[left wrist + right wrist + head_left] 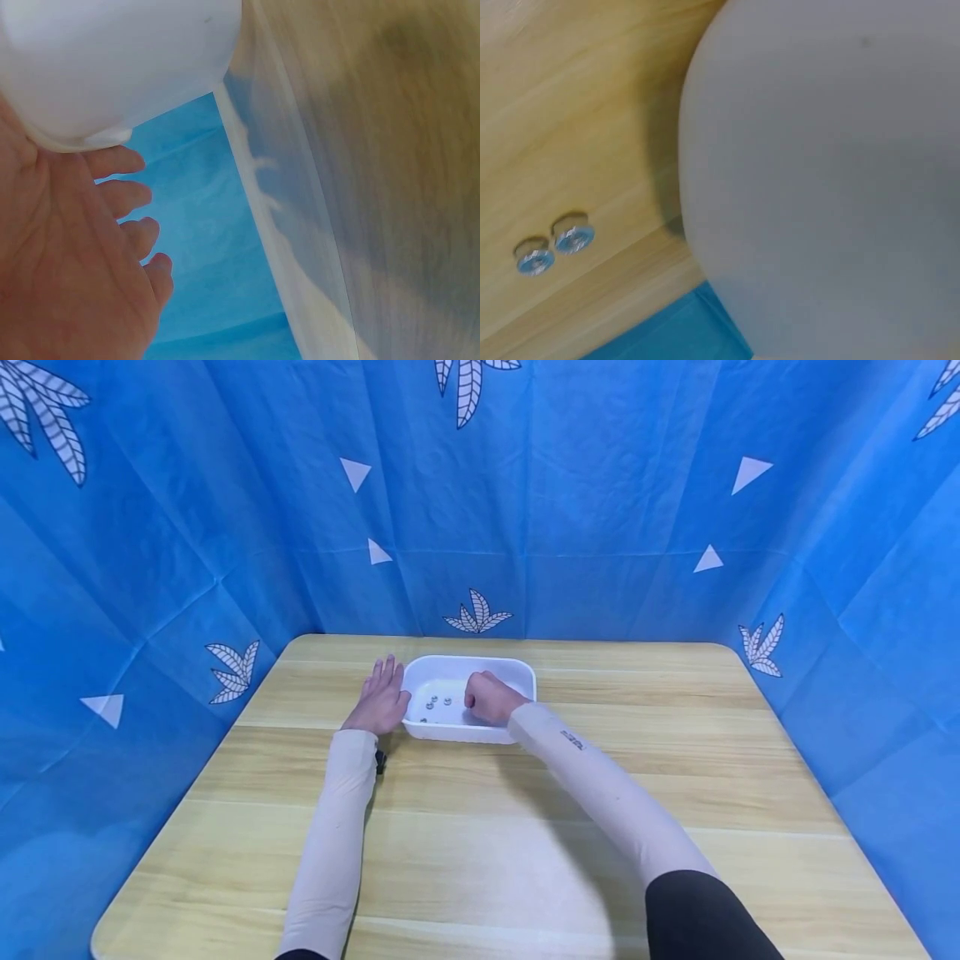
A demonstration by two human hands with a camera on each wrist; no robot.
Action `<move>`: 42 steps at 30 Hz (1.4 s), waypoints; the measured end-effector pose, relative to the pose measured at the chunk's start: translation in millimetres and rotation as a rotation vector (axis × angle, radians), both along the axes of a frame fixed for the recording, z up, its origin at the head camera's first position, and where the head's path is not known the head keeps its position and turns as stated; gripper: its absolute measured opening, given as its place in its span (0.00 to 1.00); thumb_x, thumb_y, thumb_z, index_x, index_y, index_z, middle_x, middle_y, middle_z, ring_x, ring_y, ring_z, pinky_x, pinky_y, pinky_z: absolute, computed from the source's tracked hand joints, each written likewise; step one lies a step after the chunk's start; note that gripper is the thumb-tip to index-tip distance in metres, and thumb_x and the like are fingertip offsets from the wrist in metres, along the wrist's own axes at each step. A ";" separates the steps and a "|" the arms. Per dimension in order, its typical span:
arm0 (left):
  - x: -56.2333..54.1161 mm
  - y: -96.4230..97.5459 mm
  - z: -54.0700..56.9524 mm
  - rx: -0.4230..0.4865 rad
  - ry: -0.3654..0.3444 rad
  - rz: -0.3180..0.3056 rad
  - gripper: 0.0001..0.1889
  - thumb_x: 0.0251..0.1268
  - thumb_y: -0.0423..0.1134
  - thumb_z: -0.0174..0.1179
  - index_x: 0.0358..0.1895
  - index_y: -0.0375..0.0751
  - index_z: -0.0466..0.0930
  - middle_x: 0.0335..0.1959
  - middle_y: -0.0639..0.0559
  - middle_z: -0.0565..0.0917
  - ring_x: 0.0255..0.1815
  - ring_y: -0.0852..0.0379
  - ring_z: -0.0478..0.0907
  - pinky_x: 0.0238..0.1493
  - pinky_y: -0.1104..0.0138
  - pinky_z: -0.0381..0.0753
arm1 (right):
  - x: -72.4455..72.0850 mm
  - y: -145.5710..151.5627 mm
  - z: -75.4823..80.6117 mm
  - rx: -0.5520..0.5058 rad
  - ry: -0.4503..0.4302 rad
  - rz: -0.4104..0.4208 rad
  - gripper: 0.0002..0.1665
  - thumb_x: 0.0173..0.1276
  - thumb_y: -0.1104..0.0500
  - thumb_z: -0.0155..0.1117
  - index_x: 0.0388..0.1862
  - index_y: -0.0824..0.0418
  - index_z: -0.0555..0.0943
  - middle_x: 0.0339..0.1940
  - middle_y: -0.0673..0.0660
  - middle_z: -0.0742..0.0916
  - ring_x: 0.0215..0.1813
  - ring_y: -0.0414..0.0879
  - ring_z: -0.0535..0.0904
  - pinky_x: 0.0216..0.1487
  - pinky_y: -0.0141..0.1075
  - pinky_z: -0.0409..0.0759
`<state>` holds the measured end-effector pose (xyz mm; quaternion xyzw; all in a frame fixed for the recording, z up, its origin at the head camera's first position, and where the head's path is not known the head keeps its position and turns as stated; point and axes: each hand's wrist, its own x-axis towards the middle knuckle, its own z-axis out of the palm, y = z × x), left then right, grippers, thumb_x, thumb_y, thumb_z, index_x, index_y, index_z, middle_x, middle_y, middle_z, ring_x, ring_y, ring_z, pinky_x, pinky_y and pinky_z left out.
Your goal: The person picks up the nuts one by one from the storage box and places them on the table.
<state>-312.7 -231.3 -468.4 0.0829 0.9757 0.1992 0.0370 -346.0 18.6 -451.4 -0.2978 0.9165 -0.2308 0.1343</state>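
A white plastic tub [461, 732] stands toward the far side of the table, with several small silvery metal pieces [431, 705] on its floor. My left hand [381, 700] is at the tub's left end, its thumb at the rim and its other fingers extended along the outside. In the left wrist view the tub's rim [67, 142] lies against that hand [82, 240]. Inside the tub's right half is my right hand [491, 697], fingers curled down toward the floor; I cannot tell whether they hold a piece. The right wrist view shows the tub's wall [817, 180] but not the fingers.
Two small round silvery pieces [555, 246] lie on the wooden table beside the tub in the right wrist view. Blue cloth [600, 510] with white leaf and triangle prints hangs around the table [480, 852] at the back and both sides.
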 end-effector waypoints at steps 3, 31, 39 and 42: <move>0.0 -0.2 -0.1 0.003 0.005 -0.002 0.36 0.81 0.46 0.33 0.84 0.31 0.39 0.87 0.37 0.32 0.87 0.35 0.27 0.86 0.40 0.34 | -0.7 4.4 1.5 -0.004 0.008 0.000 0.15 0.65 0.73 0.64 0.47 0.65 0.90 0.51 0.61 0.91 0.59 0.53 0.86 0.64 0.40 0.85; 0.7 0.4 4.5 -0.003 0.014 -0.009 0.36 0.81 0.45 0.33 0.83 0.29 0.40 0.86 0.35 0.34 0.87 0.35 0.28 0.86 0.40 0.36 | 5.6 38.5 31.5 0.020 0.061 0.026 0.09 0.62 0.69 0.73 0.42 0.68 0.91 0.43 0.62 0.93 0.52 0.54 0.87 0.58 0.41 0.87; 1.3 -0.1 4.7 -0.009 0.035 -0.033 0.35 0.81 0.44 0.33 0.82 0.26 0.42 0.86 0.31 0.37 0.87 0.31 0.31 0.86 0.39 0.38 | 6.4 49.9 34.7 -0.002 0.044 0.022 0.09 0.61 0.71 0.72 0.42 0.70 0.91 0.41 0.63 0.93 0.49 0.54 0.88 0.55 0.41 0.88; 1.6 -0.2 4.8 -0.004 0.030 -0.034 0.35 0.81 0.44 0.33 0.82 0.26 0.42 0.86 0.31 0.36 0.87 0.31 0.30 0.86 0.39 0.38 | 6.0 53.6 35.3 -0.001 0.038 0.025 0.10 0.62 0.70 0.72 0.42 0.70 0.91 0.41 0.63 0.93 0.47 0.54 0.88 0.52 0.40 0.89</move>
